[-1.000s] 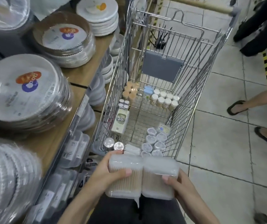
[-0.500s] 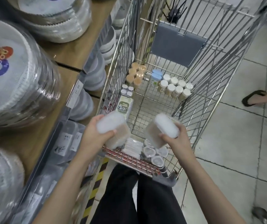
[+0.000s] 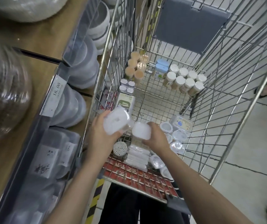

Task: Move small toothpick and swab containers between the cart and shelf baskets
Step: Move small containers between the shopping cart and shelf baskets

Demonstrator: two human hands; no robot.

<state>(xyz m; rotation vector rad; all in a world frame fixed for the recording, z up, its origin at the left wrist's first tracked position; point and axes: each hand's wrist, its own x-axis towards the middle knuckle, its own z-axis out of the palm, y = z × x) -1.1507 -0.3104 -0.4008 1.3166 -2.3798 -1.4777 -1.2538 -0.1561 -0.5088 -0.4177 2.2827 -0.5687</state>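
Head view: left hand (image 3: 101,135) and right hand (image 3: 156,138) each gripping a clear box; shelf tag (image 3: 55,94) "16.00".

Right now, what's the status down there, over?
Left hand grips one clear box. Right hand lowers second clear box into the cart. Flat packs lie below.

Left hand (image 3: 101,132) and right hand (image 3: 156,137) reach forward, fingers curled, gripping.
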